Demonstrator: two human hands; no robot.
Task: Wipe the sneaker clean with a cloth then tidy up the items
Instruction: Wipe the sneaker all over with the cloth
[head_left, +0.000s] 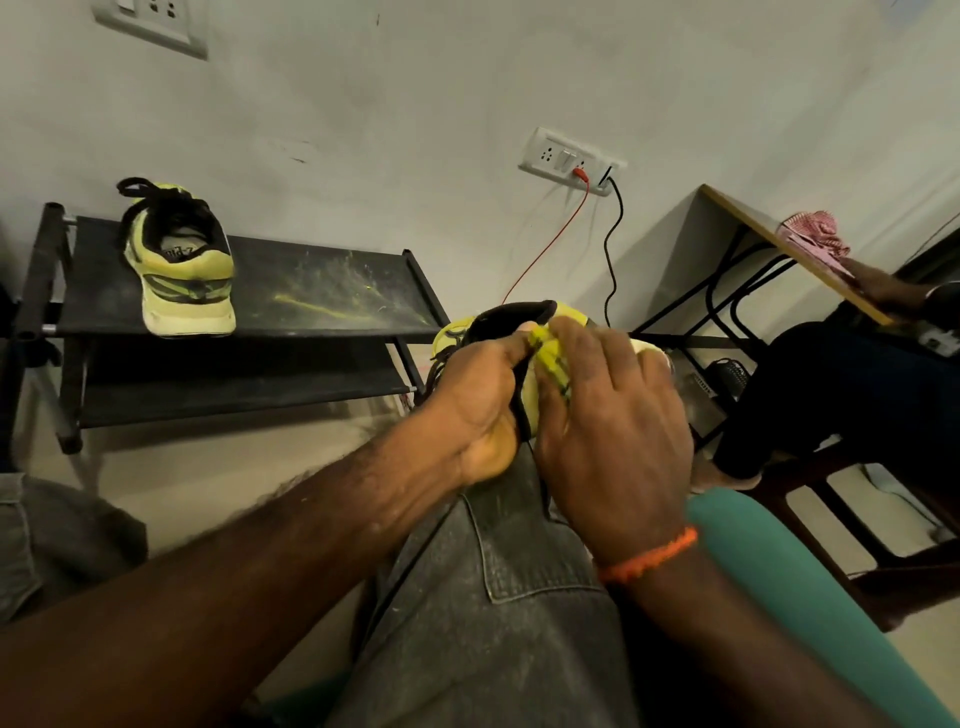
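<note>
step: wipe | left hand (480, 400) grips sneaker (519, 319) | right hand (613, 431) presses yellow cloth (550, 358), fingers flat | you: brace firmly, stroke evenly

Yellow sneaker (519, 332) on the knee, both hands' grip around it.

Two bare forearms reach forward over the lap. The left hand (480, 405) is curled in a grip, thumb on top. The right hand (615, 441) lies palm down, fingers spread, pressing.
</note>
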